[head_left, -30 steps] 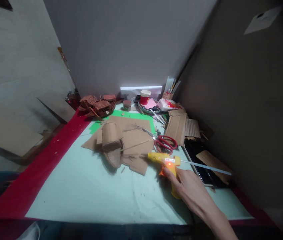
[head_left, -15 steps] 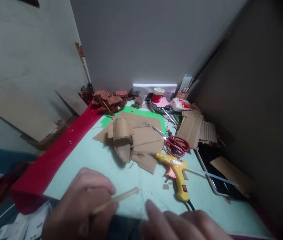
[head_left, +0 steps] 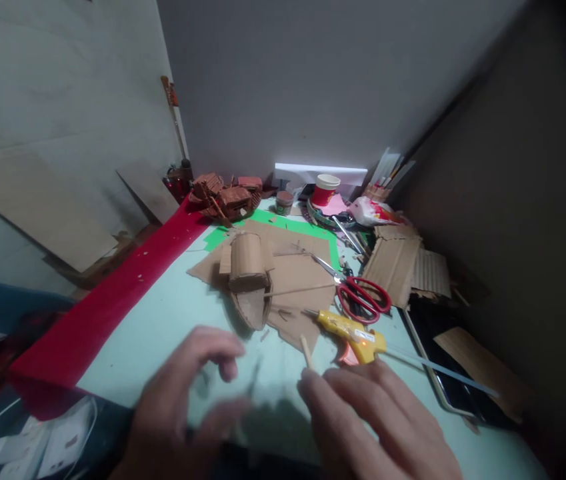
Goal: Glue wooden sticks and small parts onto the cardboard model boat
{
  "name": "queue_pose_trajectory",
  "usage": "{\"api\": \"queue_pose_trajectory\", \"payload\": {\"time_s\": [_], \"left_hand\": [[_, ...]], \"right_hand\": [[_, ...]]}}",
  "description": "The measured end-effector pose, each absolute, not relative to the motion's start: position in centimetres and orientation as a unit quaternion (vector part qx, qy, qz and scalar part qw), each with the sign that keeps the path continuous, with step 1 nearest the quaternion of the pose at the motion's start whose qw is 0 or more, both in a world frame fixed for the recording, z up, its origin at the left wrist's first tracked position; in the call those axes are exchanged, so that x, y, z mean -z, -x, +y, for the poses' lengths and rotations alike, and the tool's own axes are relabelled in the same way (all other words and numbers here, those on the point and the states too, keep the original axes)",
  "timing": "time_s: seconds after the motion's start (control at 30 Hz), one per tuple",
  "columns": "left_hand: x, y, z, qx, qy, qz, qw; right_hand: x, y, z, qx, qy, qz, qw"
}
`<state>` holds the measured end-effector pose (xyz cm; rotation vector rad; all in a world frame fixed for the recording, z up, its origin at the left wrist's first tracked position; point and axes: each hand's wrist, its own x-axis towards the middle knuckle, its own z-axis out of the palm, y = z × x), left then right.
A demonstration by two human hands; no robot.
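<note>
Step in hand: Both hands were down low, fussing over a thin wooden stick [head_left: 307,351]. By my read it was a small hold-and-adjust job, with no gluing under way.
Stick: It stood nearly upright, its tip just left of the glue gun [head_left: 353,331], rising from behind the right fingertips.
Right hand [head_left: 380,427]: It was just nearer than the glue gun, knuckles to the camera and fingers laid long. The pinch itself was hidden, so I could not tell whether it gripped the stick.
Left hand [head_left: 187,393]: It was well left of the glue gun, fingers curled toward the thumb and badly blurred. I could not tell whether it held anything.
Glue gun: It lay on the table [head_left: 163,333] with its lamp glowing orange and its nozzle pointing left, apart from both hands.
Next move: Any reach for the gun would call for a free right hand and a short push forward, kept clear of that hot nozzle.
Edges: The red scissors [head_left: 365,298] sat just behind the gun. A dark tray [head_left: 437,393] lay right of it, and a red strip [head_left: 103,310] ran well to its left.
Open room: There was bare tabletop left of the gun, between the hands and the cardboard model [head_left: 247,277].
</note>
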<state>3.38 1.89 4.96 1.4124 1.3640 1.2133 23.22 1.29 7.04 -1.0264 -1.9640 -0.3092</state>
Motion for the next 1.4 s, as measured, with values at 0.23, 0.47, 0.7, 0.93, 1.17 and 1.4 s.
{"api": "queue_pose_trajectory", "payload": {"time_s": [0.23,0.47,0.7,0.93,1.17,1.4], "left_hand": [[-4.9,-0.5,9.1,-0.378,-0.397,0.549,0.631],[-3.9,-1.2,11.4,-0.324,-0.431,0.513,0.668],[-3.4,-1.8,13.0,-0.322,-0.420,0.514,0.675],[-3.7,-2.1,13.0,-0.351,-0.379,0.507,0.689],[-3.8,-2.6,13.0,-0.378,-0.357,0.524,0.675],[-3.3,-2.4,13.1,-0.380,-0.340,0.538,0.671]], "right_hand": [[-5.5,-24.9,4.3,-0.114,0.383,-0.779,0.484],[-5.4,-24.4,7.2,-0.185,0.408,-0.771,0.452],[-5.0,-24.3,8.3,-0.198,0.449,-0.742,0.456],[-4.9,-24.5,8.6,-0.173,0.481,-0.739,0.439],[-4.8,-25.3,8.5,-0.110,0.470,-0.785,0.388],[-5.2,-25.3,9.4,-0.102,0.412,-0.829,0.365]]}}
